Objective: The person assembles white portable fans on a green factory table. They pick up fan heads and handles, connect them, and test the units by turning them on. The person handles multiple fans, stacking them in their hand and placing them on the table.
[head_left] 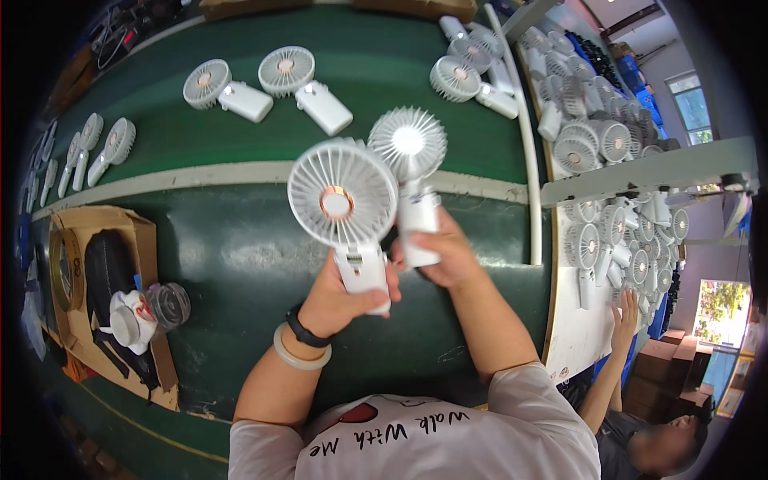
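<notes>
My left hand (340,300) is closed round the white handle of a handheld fan (342,196), its round grille and copper-ringed hub facing up. In my right hand (446,252) is a second white handheld fan (408,144), gripped by the handle; its grille shines brightly in the middle. Both fans are held upright side by side above the green bench, the left one nearer and partly overlapping the right one. A dark wristband and a pale bangle circle my left wrist.
Two white fans (288,72) lie beyond on the green belt (384,64), with several more at its left and far right. A cardboard box (152,240) holds a black case and tape; a clear jar (169,306) stands beside it. At right, a co-worker's hand (626,320) reaches toward many piled fans.
</notes>
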A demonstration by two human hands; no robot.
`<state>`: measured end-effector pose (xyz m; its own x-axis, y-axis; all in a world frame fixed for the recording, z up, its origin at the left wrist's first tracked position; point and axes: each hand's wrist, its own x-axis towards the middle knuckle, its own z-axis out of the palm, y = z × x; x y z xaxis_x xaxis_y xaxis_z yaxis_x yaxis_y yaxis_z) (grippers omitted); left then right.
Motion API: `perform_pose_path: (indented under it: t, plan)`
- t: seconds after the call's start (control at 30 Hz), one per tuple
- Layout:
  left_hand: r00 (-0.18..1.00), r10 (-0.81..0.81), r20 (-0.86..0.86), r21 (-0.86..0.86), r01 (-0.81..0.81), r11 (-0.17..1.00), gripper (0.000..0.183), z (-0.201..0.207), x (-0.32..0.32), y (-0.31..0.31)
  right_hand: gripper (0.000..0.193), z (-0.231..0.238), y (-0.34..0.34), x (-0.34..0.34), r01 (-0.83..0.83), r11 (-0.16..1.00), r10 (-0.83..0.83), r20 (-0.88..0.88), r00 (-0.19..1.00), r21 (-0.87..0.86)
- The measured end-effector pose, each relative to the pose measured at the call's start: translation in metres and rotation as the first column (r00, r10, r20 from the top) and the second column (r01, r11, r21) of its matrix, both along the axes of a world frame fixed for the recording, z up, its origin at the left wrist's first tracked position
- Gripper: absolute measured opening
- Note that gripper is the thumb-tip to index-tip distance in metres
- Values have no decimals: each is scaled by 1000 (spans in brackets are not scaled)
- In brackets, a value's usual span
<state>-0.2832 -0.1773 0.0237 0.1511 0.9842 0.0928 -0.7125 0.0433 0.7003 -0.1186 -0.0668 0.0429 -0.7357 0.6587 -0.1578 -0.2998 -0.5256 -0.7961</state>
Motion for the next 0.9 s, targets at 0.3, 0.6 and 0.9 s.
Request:
perform_pose_path:
  t: [0.3, 0.6, 0.9]
  plan:
    - [923, -384, -38, 130, 386, 913, 33, 26, 19, -11, 54, 11, 2, -93, -589, 807, 581, 244, 776, -50]
    - [991, -136, 15, 36, 136, 990, 58, -3, 4, -3, 26, 58, 127, -60, -26, 136, -742, 119, 660, 990]
    - [993, 107, 42, -123, -101, 987, 60, -3, 11, 2, 63, 42, 192, 30, -715, 204, -957, 291, 1, 669]
